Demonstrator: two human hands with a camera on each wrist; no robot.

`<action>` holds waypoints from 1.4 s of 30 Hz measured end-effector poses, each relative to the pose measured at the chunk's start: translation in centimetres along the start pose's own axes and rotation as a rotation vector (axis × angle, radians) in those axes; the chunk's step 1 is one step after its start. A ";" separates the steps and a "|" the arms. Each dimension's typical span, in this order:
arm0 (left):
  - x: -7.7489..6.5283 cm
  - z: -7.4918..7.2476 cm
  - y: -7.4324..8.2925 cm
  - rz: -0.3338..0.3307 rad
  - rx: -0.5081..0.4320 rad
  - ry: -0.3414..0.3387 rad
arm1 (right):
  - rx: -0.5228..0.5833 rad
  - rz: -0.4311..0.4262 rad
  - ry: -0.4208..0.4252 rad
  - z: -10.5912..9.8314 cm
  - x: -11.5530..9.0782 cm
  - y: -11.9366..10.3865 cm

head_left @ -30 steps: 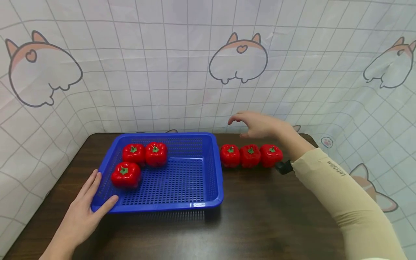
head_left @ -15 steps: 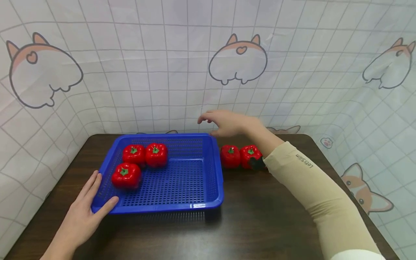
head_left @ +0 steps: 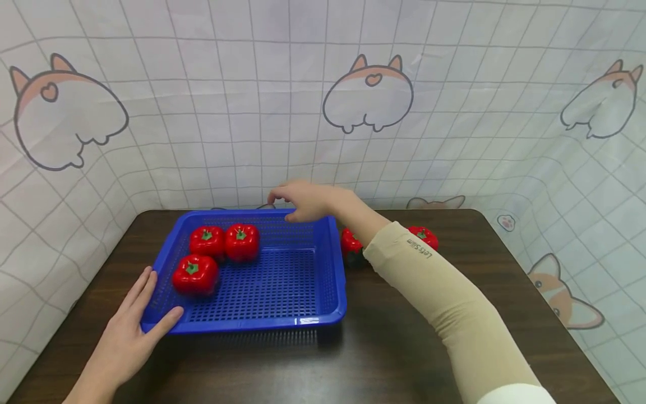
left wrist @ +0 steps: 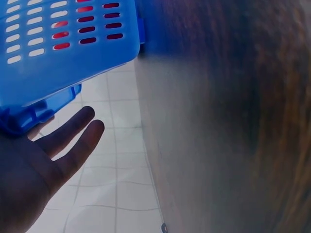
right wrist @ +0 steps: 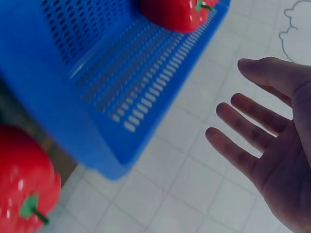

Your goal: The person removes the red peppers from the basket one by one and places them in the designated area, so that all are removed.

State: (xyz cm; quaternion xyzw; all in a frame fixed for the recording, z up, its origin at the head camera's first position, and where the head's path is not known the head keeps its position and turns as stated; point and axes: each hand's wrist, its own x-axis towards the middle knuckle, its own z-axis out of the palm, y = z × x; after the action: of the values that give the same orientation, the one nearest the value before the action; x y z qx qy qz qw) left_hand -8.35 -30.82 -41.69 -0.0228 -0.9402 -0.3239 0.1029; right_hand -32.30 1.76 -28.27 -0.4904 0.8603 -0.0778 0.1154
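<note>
My left hand [head_left: 126,331] rests on the left front corner of a blue plastic basket [head_left: 242,324], fingers spread along its rim. In the left wrist view, straight fingers [left wrist: 80,141] show beside the slotted basket wall [left wrist: 73,53]. Over the basket's back right rim hovers my right hand [head_left: 305,201], its fingers loosely bent and holding nothing. The right wrist view shows that palm [right wrist: 286,170] bare, apart from the basket. Three red bell peppers with green stems sit in the basket's left half: a front one [head_left: 195,275], a back left one [head_left: 207,241] and a back right one [head_left: 242,242].
Right of the basket on the dark wooden table [head_left: 404,348], a bell pepper [head_left: 351,242] and another bell pepper [head_left: 425,237] show partly behind my right forearm and sleeve [head_left: 444,297]. A white grid-patterned cloth [head_left: 227,112] with cartoon dogs hangs behind and at the sides.
My right hand has moved left, from above the peppers on the table to above the basket's back right rim. The left hand, basket and peppers have stayed in place.
</note>
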 end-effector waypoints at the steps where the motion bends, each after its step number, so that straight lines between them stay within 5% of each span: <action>1: 0.0 0.0 0.0 -0.001 -0.001 -0.002 | 0.000 -0.001 -0.006 0.2 0.3 -0.2; 19: 0.2 0.3 0.0 -0.012 0.010 -0.013 | 0.083 0.044 0.049 5.2 5.4 -2.6; 42: 0.2 0.1 -0.1 -0.009 0.009 -0.015 | -0.076 0.121 -0.072 8.7 7.4 -5.5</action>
State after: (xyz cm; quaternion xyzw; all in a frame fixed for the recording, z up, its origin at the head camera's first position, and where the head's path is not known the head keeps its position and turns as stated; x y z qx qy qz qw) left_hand -8.58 -30.80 -41.79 -0.0207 -0.9425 -0.3198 0.0947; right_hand -29.03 -7.62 -36.15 -0.4439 0.8861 -0.0206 0.1321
